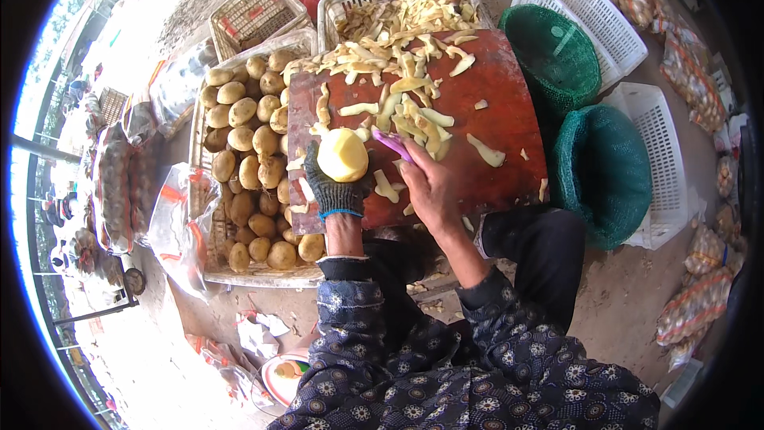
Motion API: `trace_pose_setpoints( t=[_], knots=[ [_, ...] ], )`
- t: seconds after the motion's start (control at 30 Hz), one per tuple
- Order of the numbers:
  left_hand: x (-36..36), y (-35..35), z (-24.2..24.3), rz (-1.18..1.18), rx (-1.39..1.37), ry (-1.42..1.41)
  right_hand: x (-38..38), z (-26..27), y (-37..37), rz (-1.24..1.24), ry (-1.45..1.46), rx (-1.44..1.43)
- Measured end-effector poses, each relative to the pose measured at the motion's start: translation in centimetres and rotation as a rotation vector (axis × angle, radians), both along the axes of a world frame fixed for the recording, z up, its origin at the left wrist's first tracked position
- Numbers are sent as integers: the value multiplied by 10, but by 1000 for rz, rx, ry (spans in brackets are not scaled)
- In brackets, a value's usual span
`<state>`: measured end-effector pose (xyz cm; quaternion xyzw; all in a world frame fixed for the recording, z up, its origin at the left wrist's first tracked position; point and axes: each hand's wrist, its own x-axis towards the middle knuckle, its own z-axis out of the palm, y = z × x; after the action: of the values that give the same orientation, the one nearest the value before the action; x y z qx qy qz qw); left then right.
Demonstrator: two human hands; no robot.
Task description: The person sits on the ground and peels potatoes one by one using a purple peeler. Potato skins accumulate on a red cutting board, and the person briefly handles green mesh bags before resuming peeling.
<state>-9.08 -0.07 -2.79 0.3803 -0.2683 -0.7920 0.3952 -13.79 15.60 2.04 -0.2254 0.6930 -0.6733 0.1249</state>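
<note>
My left hand (pixel 337 191), in a grey knitted glove with a blue cuff edge, holds a peeled potato (pixel 342 155) over the left part of a red wooden board (pixel 507 107). Bare, my right hand (pixel 427 188) grips a purple-handled peeler (pixel 392 144) just right of the potato; its blade is hard to make out. Potato peelings (pixel 418 122) lie in a heap ahead of both hands, and loose strips are scattered over the board. Left of the board, a plastic crate (pixel 262 278) holds many unpeeled potatoes (pixel 242 138).
Beyond the board stands a crate (pixel 325 12) full of peelings. Two crates lined with green mesh bags (pixel 549 60) (pixel 603 173) are at the right. A clear plastic bag (pixel 179 227) hangs by the potato crate. Filled mesh sacks (pixel 113 191) stand farther left. My knee (pixel 531 251) is under the board's near edge.
</note>
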Motion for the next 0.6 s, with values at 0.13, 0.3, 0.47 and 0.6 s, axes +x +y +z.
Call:
trace_pose_setpoints(
  t=[0.13, 0.3, 0.47, 0.6],
  knots=[
    [1, 12, 8, -122, 249, 181, 1, -5, -26, -37, -129, -151],
    [-3, 26, 8, -118, -153, 157, 1, -6, -52, -128, -15, -162],
    [-12, 30, 34, -1, -1027, -280, -25, 0, -64, -103, -110, -149],
    [-4, 14, 28, -409, -344, 305, -29, -1, -74, -192, 100, -10]
  ],
)
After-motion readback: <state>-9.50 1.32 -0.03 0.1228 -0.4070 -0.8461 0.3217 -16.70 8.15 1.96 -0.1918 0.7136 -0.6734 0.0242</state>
